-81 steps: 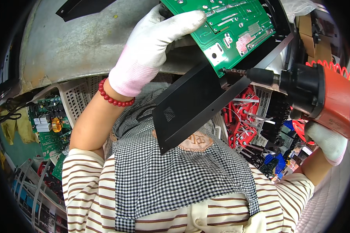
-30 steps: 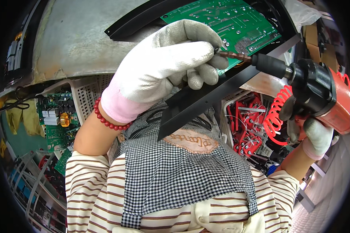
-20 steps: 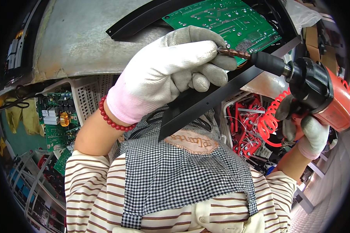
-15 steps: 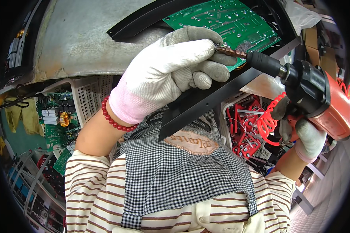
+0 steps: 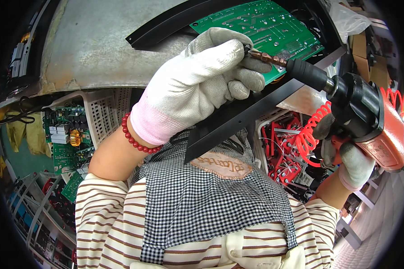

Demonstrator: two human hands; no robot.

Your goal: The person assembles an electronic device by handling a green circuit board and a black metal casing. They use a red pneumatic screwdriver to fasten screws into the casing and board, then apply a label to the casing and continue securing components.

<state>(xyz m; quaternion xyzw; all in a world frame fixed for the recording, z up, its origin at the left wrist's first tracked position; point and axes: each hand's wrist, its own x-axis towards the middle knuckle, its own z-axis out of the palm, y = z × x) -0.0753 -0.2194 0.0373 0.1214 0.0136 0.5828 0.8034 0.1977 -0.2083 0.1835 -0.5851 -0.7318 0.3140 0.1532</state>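
At the far left we see a white perforated crate (image 5: 104, 117) with a green circuit board (image 5: 66, 140) beside it, under the grey metal counter (image 5: 98, 49); next comes our left hand (image 5: 202, 85), in a white glove with a pink cuff and a red bead bracelet (image 5: 132, 136) at the wrist, its fingers (image 5: 251, 67) curled shut around the tip of the screwdriver bit (image 5: 267, 57); the bit's tip sits against the large green circuit board (image 5: 265, 22), which lies in a black frame (image 5: 247, 121) on the counter; to the right the bit runs into the black nose of the red power screwdriver (image 5: 368, 121), tilted down toward the board; our right hand (image 5: 345, 154), also gloved, is clamped on the tool's grip from below; a coiled red cable (image 5: 312, 134) hangs beside it, above a bin of red wires (image 5: 285, 152).
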